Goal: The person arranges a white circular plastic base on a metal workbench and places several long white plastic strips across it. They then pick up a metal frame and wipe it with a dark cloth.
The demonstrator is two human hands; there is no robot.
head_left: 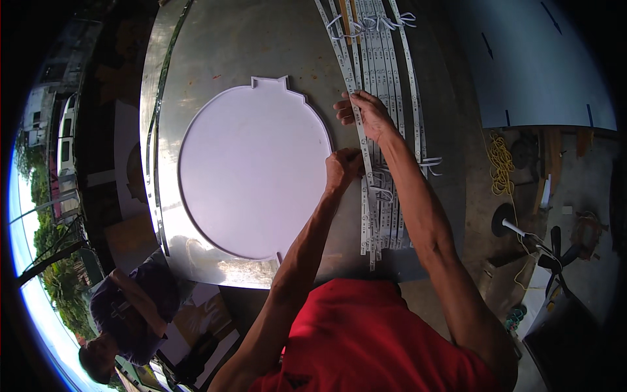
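Several long white LED strips (396, 85) lie side by side on the metal table, with thin white wires looped near their ends. The leftmost LED strip (358, 122) slants a little away from the others. My right hand (372, 117) is closed around this strip about halfway along, thumb on top and fingers showing past its left edge. Lower down, my left hand (341, 171) is curled closed at the same strip, its fingertips partly hidden beside it. Left of my hands lies a round white panel (255, 170) with a raised rim and a notched tab at its top.
The metal table (222, 39) has a long dark strip (154, 130) along its left edge. A pale board (535, 65) stands at the right, above a coiled yellow cord (501, 163) and a fan (555, 255). Another person (134, 307) with folded arms is at the lower left.
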